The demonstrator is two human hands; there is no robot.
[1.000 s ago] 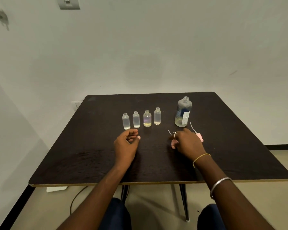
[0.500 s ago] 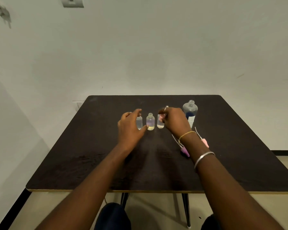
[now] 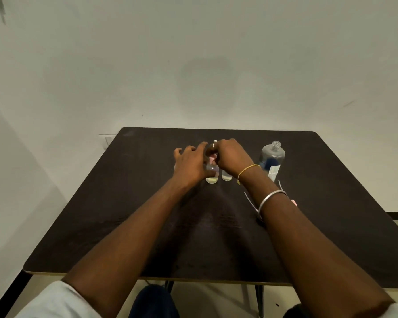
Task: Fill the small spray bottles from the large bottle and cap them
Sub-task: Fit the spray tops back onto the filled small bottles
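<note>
On the dark table, my left hand grips a small clear bottle with yellowish liquid at its bottom. Directly above that bottle's neck, my right hand pinches a pink spray cap. A second small bottle stands just to the right, partly behind my right wrist. The other small bottles are hidden behind my left hand. The large clear bottle, uncapped, with a blue and white label, stands upright to the right.
Two more spray caps with thin white dip tubes lie on the table by my right forearm, one showing a pink head. The wall is close behind the table's far edge.
Both hands moved forward from the near middle of the table to the bottle row. My right hand picked a pink cap off the table and carried it over the bottle that my left hand took hold of.
</note>
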